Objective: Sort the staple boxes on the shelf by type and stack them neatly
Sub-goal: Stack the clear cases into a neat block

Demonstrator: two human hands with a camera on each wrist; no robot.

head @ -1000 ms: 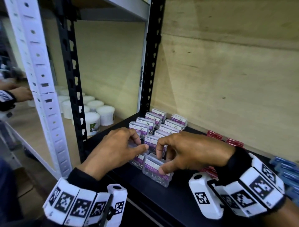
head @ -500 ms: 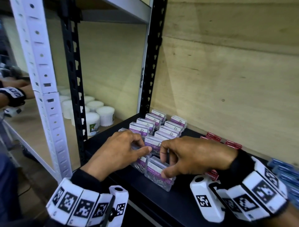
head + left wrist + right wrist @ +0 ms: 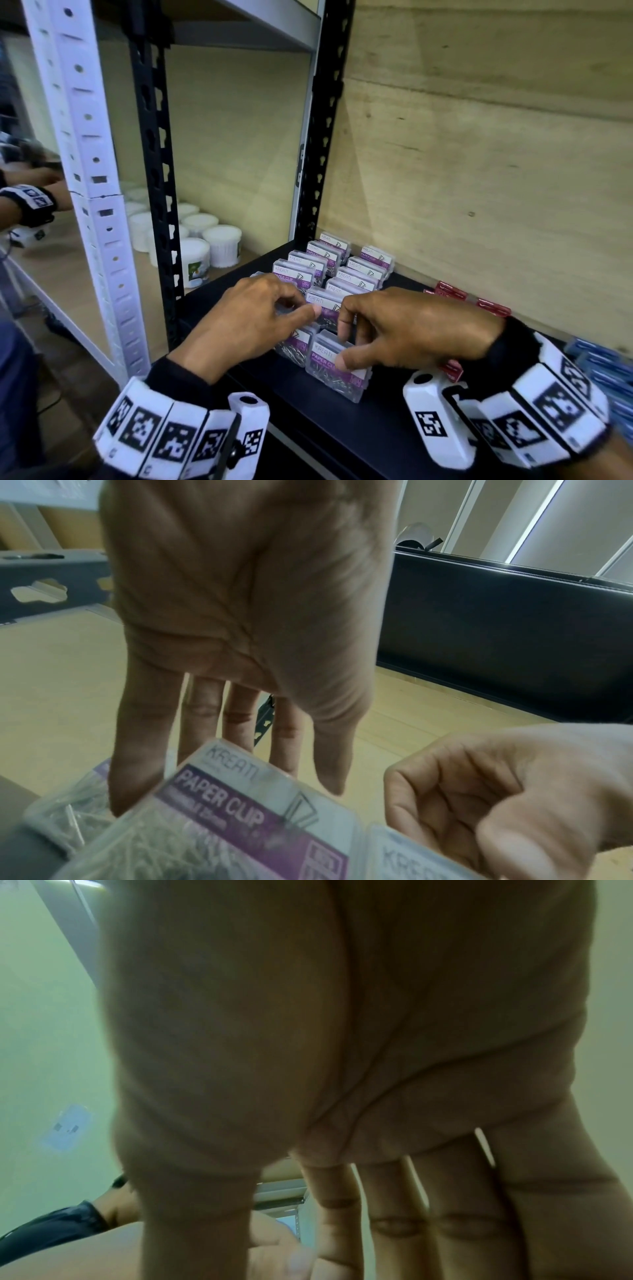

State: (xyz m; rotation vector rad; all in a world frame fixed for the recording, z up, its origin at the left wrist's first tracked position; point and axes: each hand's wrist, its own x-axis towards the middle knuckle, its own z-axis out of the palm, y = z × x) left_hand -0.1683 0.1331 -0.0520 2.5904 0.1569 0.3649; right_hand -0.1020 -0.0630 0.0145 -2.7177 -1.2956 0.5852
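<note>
- Far left, beyond the white upright, white round tubs are sitting on a pale wooden shelf, well apart from the boxes.
- A black post is standing at the left front corner of the black shelf, whose bare front strip is lying just before the hands.
- The left hand is hovering over the left column of boxes, fingers curled down behind the left box and thumb pointing right; whether it is actually gripping the box I cannot tell.
- The paper-clip boxes are clear plastic with white-and-purple labels reading "PAPER CLIP", silver clips showing inside; they are standing in two close rows running back to the plywood wall.
- The right hand is pinching the front box, thumb on its label face and fingers hooked over its top edge; this box is standing nearest the shelf's front edge, touching the left box.
- Red boxes are lying to the right near the wall, another partly hidden under the right wrist.
- Blue boxes are lining up at the far right edge.
</note>
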